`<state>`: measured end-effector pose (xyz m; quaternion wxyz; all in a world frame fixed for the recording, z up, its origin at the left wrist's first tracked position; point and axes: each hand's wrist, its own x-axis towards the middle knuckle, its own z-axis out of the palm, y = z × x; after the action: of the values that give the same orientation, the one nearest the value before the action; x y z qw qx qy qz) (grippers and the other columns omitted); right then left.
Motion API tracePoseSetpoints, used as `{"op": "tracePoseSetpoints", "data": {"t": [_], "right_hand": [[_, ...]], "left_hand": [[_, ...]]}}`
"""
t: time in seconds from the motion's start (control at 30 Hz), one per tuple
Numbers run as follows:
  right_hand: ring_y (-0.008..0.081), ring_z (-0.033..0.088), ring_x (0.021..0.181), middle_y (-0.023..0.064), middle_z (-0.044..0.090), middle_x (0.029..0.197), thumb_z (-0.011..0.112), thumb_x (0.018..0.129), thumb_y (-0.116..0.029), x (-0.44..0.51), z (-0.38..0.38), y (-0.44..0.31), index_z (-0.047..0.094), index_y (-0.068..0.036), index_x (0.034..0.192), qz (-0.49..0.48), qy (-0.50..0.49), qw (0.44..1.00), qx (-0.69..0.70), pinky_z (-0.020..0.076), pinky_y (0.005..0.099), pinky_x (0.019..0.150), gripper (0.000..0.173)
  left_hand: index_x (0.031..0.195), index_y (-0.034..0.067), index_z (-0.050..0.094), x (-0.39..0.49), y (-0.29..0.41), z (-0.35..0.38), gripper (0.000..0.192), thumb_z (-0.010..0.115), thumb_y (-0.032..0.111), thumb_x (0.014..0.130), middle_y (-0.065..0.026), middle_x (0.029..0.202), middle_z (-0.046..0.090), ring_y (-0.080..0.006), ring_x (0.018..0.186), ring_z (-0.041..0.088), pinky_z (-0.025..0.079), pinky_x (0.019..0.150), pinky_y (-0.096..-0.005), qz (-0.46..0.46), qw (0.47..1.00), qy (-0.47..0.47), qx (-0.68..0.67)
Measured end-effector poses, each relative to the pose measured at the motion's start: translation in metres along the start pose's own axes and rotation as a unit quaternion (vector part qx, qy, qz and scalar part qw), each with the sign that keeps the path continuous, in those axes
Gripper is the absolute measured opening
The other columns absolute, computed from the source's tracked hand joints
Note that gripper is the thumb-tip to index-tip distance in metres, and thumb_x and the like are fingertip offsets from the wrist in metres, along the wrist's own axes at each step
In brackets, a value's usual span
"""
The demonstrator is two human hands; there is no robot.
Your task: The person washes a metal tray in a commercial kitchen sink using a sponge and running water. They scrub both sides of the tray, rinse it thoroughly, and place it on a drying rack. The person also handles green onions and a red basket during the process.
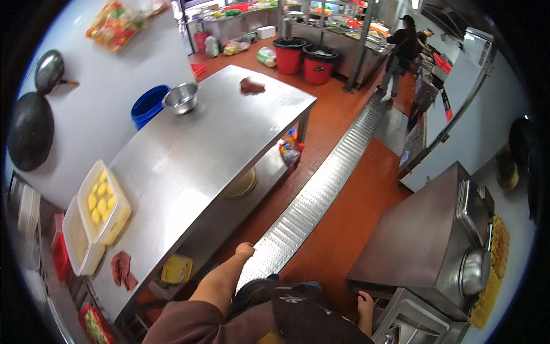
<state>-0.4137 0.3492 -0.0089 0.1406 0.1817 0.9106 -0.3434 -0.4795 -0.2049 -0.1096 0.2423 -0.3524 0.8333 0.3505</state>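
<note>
My left hand (245, 248) hangs low over the metal floor grating (300, 215), its fingers loosely curled, with no object seen in it. At the lower right, beside a metal sink (412, 320), my right hand (365, 301) hangs with bent fingers; nothing shows in it. A long steel table (172, 172) lies to my left. On it are a white plastic container of peeled yellow potatoes (101, 200), an adjoining pale container (77, 241), a reddish cloth (122, 268), a steel bowl (182, 101) and, near the far end, another reddish cloth (251, 86).
A blue bucket (148, 103) stands behind the table. Red bins (319, 69) line the far side. Two people in dark clothes, one nearer (401, 47), stand at the far right beside the cooking line. A steel cabinet (408, 236) is at my right; its steel bowl (475, 271) sits near the wall.
</note>
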Motion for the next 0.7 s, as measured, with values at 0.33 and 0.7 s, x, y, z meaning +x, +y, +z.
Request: {"op": "tracePoseSetpoints", "data": {"t": [0.33, 0.7], "right_hand": [[0.0147, 0.063, 0.085, 0.0063, 0.069, 0.094, 0.056, 0.091, -0.014, 0.261, -0.041, -0.043, 0.066, -0.004, 0.113, 0.048, -0.167, 0.984, 0.023, 0.0508, 0.0305, 0.076, 0.026], [0.0245, 0.064, 0.095, 0.0107, 0.066, 0.113, 0.049, 0.091, -0.021, 0.496, -0.095, -0.202, 0.062, -0.01, 0.122, -0.062, -0.262, 0.961, -0.065, 0.0508, 0.0358, 0.083, 0.035]], "left_hand": [[0.106, 0.009, 0.07, 0.12, 0.141, 0.009, 0.034, 0.061, 0.027, 0.078, -0.0125, 0.109, 0.068, -0.0284, 0.106, 0.063, 0.049, 0.091, -0.038, 0.021, 1.0, -0.002, -0.011], [0.074, 0.013, 0.063, 0.102, 0.18, 0.002, 0.025, 0.074, 0.035, 0.074, -0.0056, 0.063, 0.058, -0.0226, 0.058, 0.055, 0.049, 0.054, -0.0403, -0.215, 0.93, -0.087, -0.284]]}}
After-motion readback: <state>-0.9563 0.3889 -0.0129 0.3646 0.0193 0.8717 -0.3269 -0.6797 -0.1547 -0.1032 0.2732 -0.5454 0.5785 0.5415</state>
